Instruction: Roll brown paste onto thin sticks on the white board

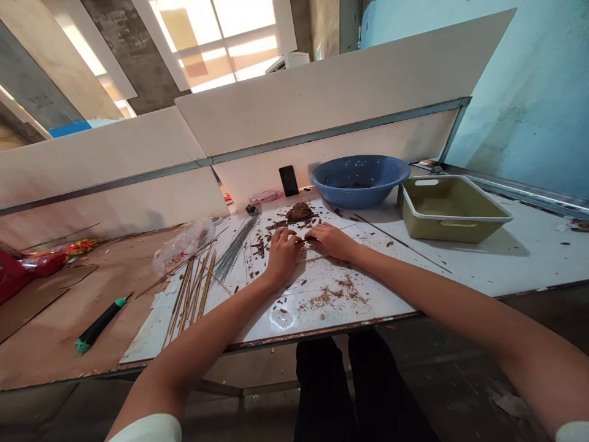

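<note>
Room: bright window (pixel 221 37) at 11 o'clock, pale partition (pixel 345 80) along 12, blue wall (pixel 543 104) at 2. Tabletop (pixel 46 356): brown, partly covered by a white board (pixel 257 325) strewn with dark fragments; clock centred on the hands.

Item: small dark piece (pixel 299 243), at centre, between left hand (pixel 281 255) and right hand (pixel 334 240). Fingers of both bent inward and close together at it; whether they clamp it, cannot tell.

Step in hand, as judged: two-handed fingertip working of the piece. Next move seems to call for a light, steady hold.

Also listed: brown lump (pixel 299 212), 12 o'clock; black phone (pixel 289 181), leaning beyond it; blue basin (pixel 359 196), 1; olive tub (pixel 451 228), between 2 and 3; brown crumbs (pixel 339 293), 5; thin sticks (pixel 188 294), 8; grey wires (pixel 237 248), 9; clear plastic bag (pixel 184 245), 9, farther out.
</note>
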Action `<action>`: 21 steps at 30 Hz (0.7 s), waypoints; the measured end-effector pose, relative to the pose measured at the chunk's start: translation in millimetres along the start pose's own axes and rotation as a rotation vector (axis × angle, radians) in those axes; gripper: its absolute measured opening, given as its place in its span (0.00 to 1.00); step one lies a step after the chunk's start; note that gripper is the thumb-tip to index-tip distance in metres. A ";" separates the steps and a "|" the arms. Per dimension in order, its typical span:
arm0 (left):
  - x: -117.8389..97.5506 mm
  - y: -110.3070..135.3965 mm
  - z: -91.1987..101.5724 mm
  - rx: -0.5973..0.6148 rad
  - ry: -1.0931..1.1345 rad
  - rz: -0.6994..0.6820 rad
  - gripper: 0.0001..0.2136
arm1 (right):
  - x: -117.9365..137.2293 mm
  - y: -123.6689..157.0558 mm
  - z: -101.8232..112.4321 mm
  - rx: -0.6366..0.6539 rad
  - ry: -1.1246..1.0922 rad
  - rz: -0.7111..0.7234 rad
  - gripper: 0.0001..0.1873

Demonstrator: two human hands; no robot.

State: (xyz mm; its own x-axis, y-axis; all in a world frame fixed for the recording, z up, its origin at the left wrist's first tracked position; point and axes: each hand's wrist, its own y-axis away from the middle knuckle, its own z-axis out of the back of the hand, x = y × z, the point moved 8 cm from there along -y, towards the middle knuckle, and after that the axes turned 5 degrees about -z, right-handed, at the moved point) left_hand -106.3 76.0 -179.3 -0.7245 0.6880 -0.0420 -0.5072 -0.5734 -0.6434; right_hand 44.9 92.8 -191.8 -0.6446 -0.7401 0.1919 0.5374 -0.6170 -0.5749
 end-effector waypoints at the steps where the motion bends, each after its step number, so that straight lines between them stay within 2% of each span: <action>1: 0.6 0.3 0.0 -0.005 -0.004 0.007 0.06 | -0.3 -0.1 -0.7 0.005 0.004 -0.002 0.08; 4: 1.7 0.9 -0.9 0.004 -0.025 0.028 0.09 | -3.3 -0.6 -3.4 0.023 0.026 -0.028 0.09; 12: 3.0 1.4 -2.8 0.035 -0.060 0.078 0.10 | -5.0 -1.2 -5.2 0.041 0.037 -0.069 0.08; 17: 3.6 2.4 -2.9 0.042 -0.090 0.092 0.06 | -3.5 -0.3 -4.1 0.040 0.027 -0.077 0.07; 21: 4.4 2.8 -2.1 0.060 -0.104 0.116 0.10 | -4.6 0.2 -4.5 0.051 0.037 -0.089 0.08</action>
State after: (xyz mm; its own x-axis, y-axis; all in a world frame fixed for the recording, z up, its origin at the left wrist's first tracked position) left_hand -109.9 78.4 -182.9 -0.8226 0.5677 -0.0315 -0.4421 -0.6735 -0.5924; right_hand 45.5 97.3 -196.3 -0.7101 -0.6721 0.2097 0.5040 -0.6932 -0.5153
